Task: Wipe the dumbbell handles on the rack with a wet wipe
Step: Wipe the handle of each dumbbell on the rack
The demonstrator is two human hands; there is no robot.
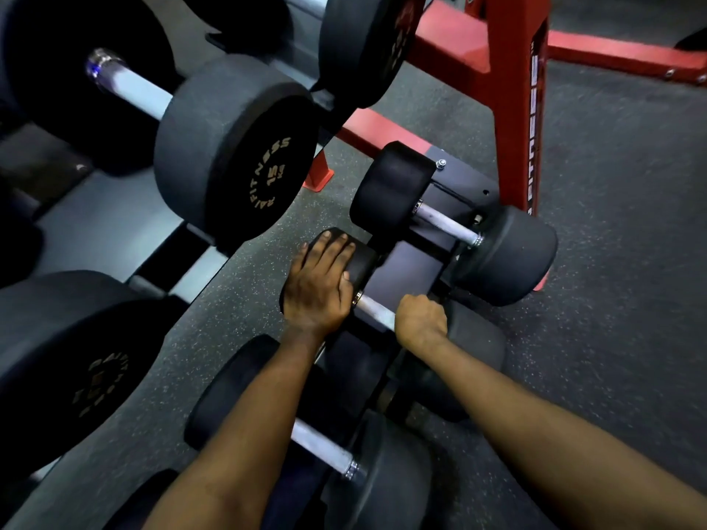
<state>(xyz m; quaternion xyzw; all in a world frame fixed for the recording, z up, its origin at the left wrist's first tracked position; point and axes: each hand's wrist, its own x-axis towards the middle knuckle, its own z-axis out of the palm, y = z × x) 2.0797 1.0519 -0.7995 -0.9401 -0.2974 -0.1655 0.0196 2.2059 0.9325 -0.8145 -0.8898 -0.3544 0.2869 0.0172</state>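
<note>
On the rack's lowest tier lies a black dumbbell with a pale metal handle [377, 308]. My left hand [319, 285] rests flat on its left head, fingers spread over the rubber. My right hand [421, 321] is closed around the right end of that handle; no wet wipe shows, as the fist hides whatever is inside it. Another dumbbell [447, 223] sits just beyond on the same tier, and a nearer one [321, 445] passes under my left forearm.
Larger dumbbells, one marked 15 [245, 162], sit on the higher tiers at left. The red rack frame [516, 109] stands upright at the right. Speckled dark rubber floor [612, 262] spreads out on the right side.
</note>
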